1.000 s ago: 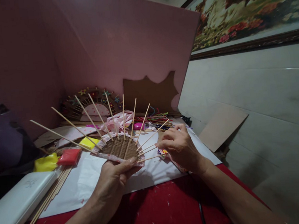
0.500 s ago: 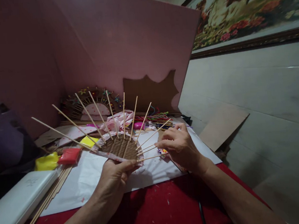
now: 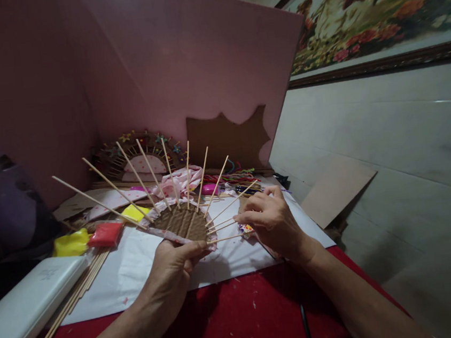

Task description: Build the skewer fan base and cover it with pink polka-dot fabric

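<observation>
My left hand (image 3: pixel 171 269) grips the near edge of a brown cardboard half-disc (image 3: pixel 179 222) edged with pink dotted fabric. Several wooden skewers (image 3: pixel 141 175) fan out from it like spokes. My right hand (image 3: pixel 271 223) is at the disc's right side, fingers pinched on the end of one of the lowest skewers (image 3: pixel 225 225). The piece is held just above a white sheet of paper (image 3: pixel 139 264) on a red table (image 3: pixel 241 318).
Loose skewers (image 3: pixel 68 304) and a white flat case (image 3: pixel 23 314) lie at the left. Red and yellow packets (image 3: pixel 91 239) sit behind them. A finished fan-shaped piece (image 3: pixel 139 159), pink fabric (image 3: pixel 176 182), cardboard cut-outs (image 3: pixel 226 139) and pipe cleaners stand against the pink backboard.
Almost nothing has moved; the view has shifted very slightly and the skewered disc and both hands keep the same pose.
</observation>
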### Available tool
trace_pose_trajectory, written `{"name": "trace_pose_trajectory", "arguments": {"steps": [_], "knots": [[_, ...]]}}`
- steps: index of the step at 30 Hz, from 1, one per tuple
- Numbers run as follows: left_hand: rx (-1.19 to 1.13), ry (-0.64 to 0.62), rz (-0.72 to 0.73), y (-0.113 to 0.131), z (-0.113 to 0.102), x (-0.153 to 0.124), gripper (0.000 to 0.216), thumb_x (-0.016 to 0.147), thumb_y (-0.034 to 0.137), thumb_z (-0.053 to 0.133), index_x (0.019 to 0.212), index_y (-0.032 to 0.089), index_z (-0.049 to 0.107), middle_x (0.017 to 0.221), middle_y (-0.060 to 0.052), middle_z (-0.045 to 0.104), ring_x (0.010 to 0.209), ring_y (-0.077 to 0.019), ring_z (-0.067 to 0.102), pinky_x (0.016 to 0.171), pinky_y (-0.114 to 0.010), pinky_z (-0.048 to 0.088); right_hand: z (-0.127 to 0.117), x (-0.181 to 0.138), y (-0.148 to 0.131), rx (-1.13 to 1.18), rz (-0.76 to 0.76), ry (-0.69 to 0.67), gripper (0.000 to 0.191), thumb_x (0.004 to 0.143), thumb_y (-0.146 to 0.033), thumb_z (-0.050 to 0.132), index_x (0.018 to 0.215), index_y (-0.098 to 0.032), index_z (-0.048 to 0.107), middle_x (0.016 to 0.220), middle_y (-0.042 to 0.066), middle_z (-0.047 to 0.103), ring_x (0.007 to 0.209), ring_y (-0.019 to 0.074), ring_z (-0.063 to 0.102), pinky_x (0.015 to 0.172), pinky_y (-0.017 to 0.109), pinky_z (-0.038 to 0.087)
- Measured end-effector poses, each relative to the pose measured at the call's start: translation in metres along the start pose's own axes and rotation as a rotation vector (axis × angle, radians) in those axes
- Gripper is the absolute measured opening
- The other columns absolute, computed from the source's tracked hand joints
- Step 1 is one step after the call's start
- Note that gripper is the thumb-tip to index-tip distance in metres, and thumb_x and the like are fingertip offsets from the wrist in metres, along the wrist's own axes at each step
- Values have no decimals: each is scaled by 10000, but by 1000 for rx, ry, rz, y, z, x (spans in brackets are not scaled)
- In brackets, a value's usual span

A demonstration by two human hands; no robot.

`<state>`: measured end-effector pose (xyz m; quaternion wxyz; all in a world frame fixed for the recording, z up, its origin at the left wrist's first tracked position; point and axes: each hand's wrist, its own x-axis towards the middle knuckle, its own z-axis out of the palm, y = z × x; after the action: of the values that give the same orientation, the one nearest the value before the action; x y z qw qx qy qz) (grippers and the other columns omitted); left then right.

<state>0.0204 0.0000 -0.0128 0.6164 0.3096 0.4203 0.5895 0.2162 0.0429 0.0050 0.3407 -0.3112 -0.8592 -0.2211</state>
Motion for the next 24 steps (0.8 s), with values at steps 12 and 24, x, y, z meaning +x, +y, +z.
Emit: {"name": "trace_pose_trajectory", "arguments": {"steps": [12,24], "knots": [[-22,-20,19,0,-2,-1,122,583,40,647,645,125,586,644,-5,618,616,-120,581,636,-243,504,1,-1,0,-8,7,0,251,823,-131,498,720,-263,685,636,-4,593,633,142,466,725,364,226],[-19,-33,45,-3,-3,3,160,531,35,676,636,136,612,613,9,629,601,-119,587,616,-234,495,0,0,-1,-9,6,13,248,825,-136,507,732,-275,691,640,-10,596,627,139,468,725,362,235]]}}
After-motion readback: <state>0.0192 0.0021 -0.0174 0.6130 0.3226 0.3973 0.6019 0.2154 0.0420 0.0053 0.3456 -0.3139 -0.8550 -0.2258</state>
